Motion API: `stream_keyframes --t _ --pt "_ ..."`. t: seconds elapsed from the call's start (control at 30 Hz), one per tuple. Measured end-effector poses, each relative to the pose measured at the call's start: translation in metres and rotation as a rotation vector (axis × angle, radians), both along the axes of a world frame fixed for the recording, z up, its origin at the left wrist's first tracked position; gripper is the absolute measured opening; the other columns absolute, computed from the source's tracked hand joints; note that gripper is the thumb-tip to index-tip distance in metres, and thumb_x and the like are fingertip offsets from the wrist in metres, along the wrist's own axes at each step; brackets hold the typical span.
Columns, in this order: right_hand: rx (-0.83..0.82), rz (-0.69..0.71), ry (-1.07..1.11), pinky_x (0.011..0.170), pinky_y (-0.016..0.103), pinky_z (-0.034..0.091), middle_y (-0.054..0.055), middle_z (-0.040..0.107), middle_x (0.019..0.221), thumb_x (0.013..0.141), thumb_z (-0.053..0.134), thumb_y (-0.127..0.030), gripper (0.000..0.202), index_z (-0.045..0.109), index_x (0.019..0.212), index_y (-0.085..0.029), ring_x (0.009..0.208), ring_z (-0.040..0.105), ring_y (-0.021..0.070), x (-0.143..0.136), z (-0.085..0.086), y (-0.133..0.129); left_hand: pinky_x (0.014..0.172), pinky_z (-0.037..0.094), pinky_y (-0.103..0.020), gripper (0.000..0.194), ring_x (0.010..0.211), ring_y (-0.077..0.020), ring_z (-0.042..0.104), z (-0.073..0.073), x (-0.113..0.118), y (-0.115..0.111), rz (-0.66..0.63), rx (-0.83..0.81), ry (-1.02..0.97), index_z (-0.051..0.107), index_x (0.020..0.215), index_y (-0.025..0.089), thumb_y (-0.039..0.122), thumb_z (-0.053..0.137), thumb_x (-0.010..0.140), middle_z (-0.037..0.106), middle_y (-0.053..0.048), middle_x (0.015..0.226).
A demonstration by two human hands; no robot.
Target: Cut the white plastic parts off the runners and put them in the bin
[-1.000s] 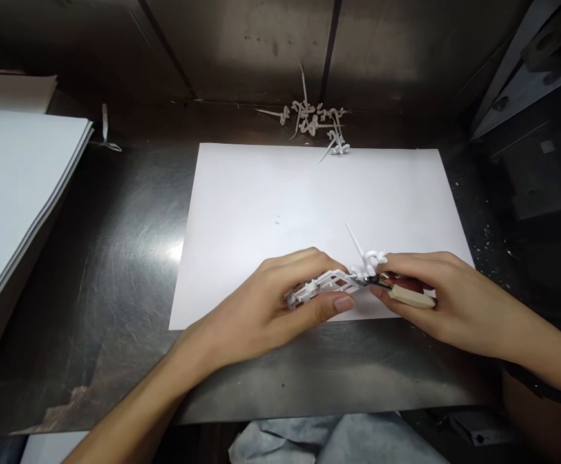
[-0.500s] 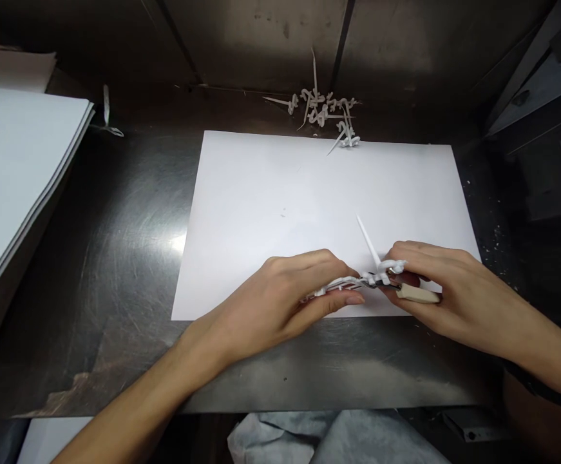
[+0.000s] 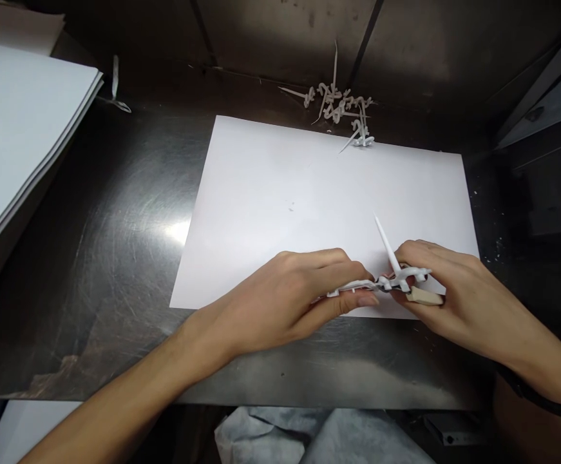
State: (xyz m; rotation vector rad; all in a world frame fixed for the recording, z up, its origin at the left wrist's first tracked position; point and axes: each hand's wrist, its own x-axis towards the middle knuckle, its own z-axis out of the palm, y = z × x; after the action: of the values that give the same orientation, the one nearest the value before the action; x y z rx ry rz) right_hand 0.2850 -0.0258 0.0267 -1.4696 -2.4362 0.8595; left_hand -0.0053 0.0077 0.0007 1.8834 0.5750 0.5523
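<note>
My left hand [image 3: 290,293] pinches a white moulded plastic part [image 3: 355,287] between thumb and fingers, over the near edge of a white paper sheet [image 3: 280,187]. From the part's right end a long white spike [image 3: 386,243] points up and away. My right hand [image 3: 454,290] is wrapped round a small tool with a cream handle [image 3: 425,296]. The tool's dark metal end meets the white part between my two hands. My right fingertips are partly hidden behind the part.
Several white spiked pieces [image 3: 335,106] lie in a heap behind the sheet, one resting on its far edge. A stack of white paper [image 3: 24,109] stands at the left on the metal table [image 3: 116,258]. A thin metal item [image 3: 115,80] lies beside the stack.
The view has shifted and tilted slightly. More of the white part now shows at the tool, and its spike has moved a little to the right with my hands.
</note>
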Motion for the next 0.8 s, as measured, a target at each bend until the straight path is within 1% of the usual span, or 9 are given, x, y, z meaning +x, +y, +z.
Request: stream_keyframes --t 0.1,0.2,0.37,0.47,0.57,0.7,0.8 --pt "0.039 0.016 -0.002 0.067 0.037 0.035 -0.001 0.051 0.086 0.105 0.055 -0.010 0.022 0.044 0.094 -0.026 0.073 0.050 0.0230 -0.0027 -0.0002 -0.0001 0.079 0.043 -0.024 0.030 0.085 -0.0114 0.060 -0.0012 0.0007 -0.0004 0.012 0.028 0.027 0.071 0.122 0.017 0.042 0.053 0.123 0.067 0.001 0.101" --pt "0.068 0.002 -0.004 0.067 0.037 0.035 -0.001 0.048 0.082 0.103 0.057 -0.009 0.024 0.043 0.093 -0.026 0.071 0.049 0.0227 -0.0044 -0.0008 -0.0014 0.079 0.042 -0.026 0.032 0.085 -0.0122 0.059 -0.0011 0.0005 -0.0006 0.013 0.029 0.044 0.070 0.124 0.018 0.044 0.051 0.123 0.066 0.001 0.101" --pt "0.094 -0.031 -0.009 0.066 0.036 0.036 -0.002 0.049 0.082 0.102 0.062 -0.013 0.022 0.047 0.093 -0.025 0.071 0.050 0.0211 -0.0041 -0.0040 -0.0034 0.083 0.044 -0.026 0.026 0.090 -0.0131 0.062 -0.0010 -0.0005 0.0006 0.010 0.007 0.044 0.069 0.125 0.022 0.042 0.052 0.123 0.068 0.000 0.107" --pt "0.120 -0.004 -0.028 0.069 0.037 0.035 -0.001 0.050 0.084 0.103 0.061 -0.012 0.023 0.045 0.094 -0.025 0.075 0.051 0.0226 -0.0030 -0.0042 -0.0040 0.086 0.045 -0.026 0.025 0.095 -0.0144 0.066 -0.0023 -0.0005 0.0015 0.003 0.020 0.036 0.069 0.123 0.022 0.040 0.052 0.123 0.070 -0.001 0.110" --pt "0.136 0.040 -0.047 0.071 0.038 0.035 0.000 0.050 0.086 0.102 0.060 -0.009 0.025 0.042 0.096 -0.026 0.079 0.051 0.0249 -0.0020 -0.0026 -0.0044 0.085 0.046 -0.027 0.024 0.098 -0.0154 0.068 -0.0056 -0.0001 0.0017 -0.012 0.066 0.033 0.070 0.124 0.021 0.039 0.055 0.122 0.072 -0.003 0.116" --pt "0.199 0.060 -0.054 0.070 0.037 0.033 -0.001 0.047 0.085 0.103 0.060 -0.008 0.029 0.039 0.096 -0.026 0.077 0.048 0.0241 -0.0019 -0.0012 -0.0045 0.085 0.047 -0.027 0.021 0.100 -0.0160 0.070 -0.0098 0.0001 0.0012 -0.018 0.109 0.015 0.072 0.124 0.019 0.035 0.058 0.121 0.074 -0.004 0.121" --pt "0.216 0.056 -0.078 0.070 0.037 0.033 0.000 0.047 0.086 0.102 0.061 -0.008 0.028 0.039 0.096 -0.025 0.077 0.048 0.0241 -0.0016 -0.0017 -0.0046 0.088 0.048 -0.027 0.020 0.102 -0.0163 0.070 -0.0102 0.0002 0.0010 -0.017 0.094 -0.006 0.072 0.124 0.021 0.035 0.057 0.122 0.073 -0.004 0.120"
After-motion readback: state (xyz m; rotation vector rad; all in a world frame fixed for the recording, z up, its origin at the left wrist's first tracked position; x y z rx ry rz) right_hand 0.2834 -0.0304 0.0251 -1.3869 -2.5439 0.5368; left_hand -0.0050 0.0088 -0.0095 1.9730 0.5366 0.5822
